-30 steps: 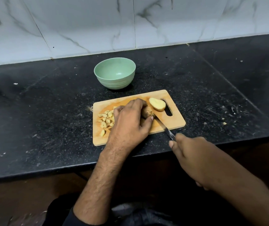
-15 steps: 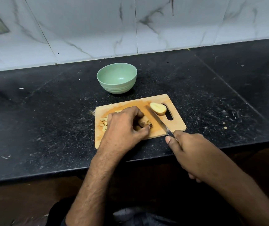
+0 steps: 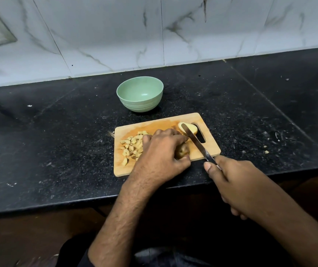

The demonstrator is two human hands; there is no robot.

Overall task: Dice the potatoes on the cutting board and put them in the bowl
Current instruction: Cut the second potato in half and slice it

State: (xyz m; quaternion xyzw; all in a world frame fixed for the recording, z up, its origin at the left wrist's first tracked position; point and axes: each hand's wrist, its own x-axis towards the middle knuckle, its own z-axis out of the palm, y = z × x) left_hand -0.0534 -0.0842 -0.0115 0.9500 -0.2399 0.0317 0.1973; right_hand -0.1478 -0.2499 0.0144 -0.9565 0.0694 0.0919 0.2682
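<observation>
Right hand [image 3: 229, 182] is wrapped around the handle of a steel-bladed kitchen knife [image 3: 196, 140], blade angled over the board, apparently lined up for a cut. Left hand [image 3: 160, 155] curls over a brown-skinned potato piece [image 3: 182, 151], pinning it to the rectangular wooden cutting board [image 3: 210, 149]. Pale diced potato cubes [image 3: 132, 145] lie left of it. A halved potato [image 3: 190, 128] waits beside the handle slot. Beyond, the round green bowl [image 3: 140, 93] appears empty.

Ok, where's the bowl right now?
In the head view the green bowl stands on the black counter just behind the cutting board, towards its left end, with nothing visible inside.
</observation>
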